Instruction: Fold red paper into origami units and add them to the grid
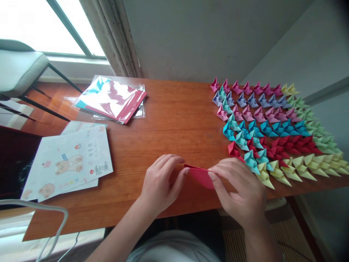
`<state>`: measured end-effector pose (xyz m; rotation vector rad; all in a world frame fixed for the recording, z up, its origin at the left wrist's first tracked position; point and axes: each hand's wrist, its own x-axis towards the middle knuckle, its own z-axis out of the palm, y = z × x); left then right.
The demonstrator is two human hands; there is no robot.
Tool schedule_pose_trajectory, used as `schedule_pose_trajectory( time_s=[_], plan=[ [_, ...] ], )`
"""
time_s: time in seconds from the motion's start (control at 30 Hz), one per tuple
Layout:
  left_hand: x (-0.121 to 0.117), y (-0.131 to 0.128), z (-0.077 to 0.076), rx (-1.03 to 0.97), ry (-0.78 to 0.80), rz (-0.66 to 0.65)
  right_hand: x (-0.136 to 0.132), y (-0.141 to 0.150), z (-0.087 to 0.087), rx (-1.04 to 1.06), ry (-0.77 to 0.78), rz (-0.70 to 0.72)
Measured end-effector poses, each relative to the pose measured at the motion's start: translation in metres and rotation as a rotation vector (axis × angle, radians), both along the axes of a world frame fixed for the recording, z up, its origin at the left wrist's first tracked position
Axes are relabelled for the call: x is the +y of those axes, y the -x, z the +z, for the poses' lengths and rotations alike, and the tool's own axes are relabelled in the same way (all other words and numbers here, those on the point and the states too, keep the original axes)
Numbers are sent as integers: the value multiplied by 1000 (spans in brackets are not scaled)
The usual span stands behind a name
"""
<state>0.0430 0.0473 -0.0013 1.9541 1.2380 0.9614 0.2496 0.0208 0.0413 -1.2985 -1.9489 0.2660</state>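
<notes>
two hands (198, 182) pinch opposite ends of red paper (201, 177) between them.

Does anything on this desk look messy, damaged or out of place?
Nothing looks spilled or clearly damaged. The mint-coloured folded figures stand out, cutting across the mostly single-colour rows on the right. At the left, the bear-print sheets lie askew, as do the shiny plastic packets behind them.

Held sheet (203, 178): I'm seeing matt paper.
Folded shapes (266, 128), right: matt paper is showing.
Packets (111, 98), far left: glossy plastic is gleaming.
Table (169, 123): smooth wood is shining.
</notes>
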Motion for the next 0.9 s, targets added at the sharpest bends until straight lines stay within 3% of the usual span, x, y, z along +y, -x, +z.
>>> schedule_pose_trajectory(
  time_s=[0.2,0.3,0.5,0.9],
  plan=[
    [1,1,8,-550,534,-20,-2,10,-6,270,157,-72],
    [3,0,11,-709,671,5,-2,15,-13,399,222,-100],
    [4,2,8,-837,703,89,-2,19,-22,542,310,-112],
    [2,4,7,-779,670,156,-3,15,-24,535,348,-120]
  ],
)
